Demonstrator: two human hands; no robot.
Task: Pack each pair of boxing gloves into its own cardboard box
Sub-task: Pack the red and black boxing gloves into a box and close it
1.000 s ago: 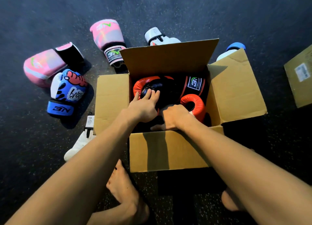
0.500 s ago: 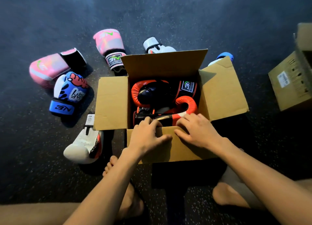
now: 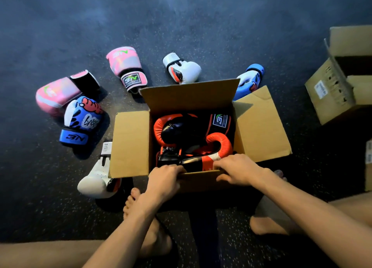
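Observation:
An open cardboard box (image 3: 259, 125) stands on the dark floor in front of me, its flaps spread out. Two red and black boxing gloves (image 3: 181, 131) lie inside it. My left hand (image 3: 164, 180) and my right hand (image 3: 238, 170) both grip the box's near flap, fingers curled over its top edge. Around the box lie two pink gloves (image 3: 124, 65) (image 3: 58, 94), two blue gloves (image 3: 80, 118) (image 3: 248, 80) and two white gloves (image 3: 183, 68) (image 3: 96, 177).
A second open cardboard box (image 3: 330, 98) stands at the right, and the edge of another box (image 3: 368, 165) shows at the far right. My bare feet (image 3: 149, 223) rest on the floor just below the box. Dark speckled floor stretches beyond the gloves.
Both hands came out of the box, where they pressed on the red gloves, and drew back to its near flap. They now grip the flap's edge.

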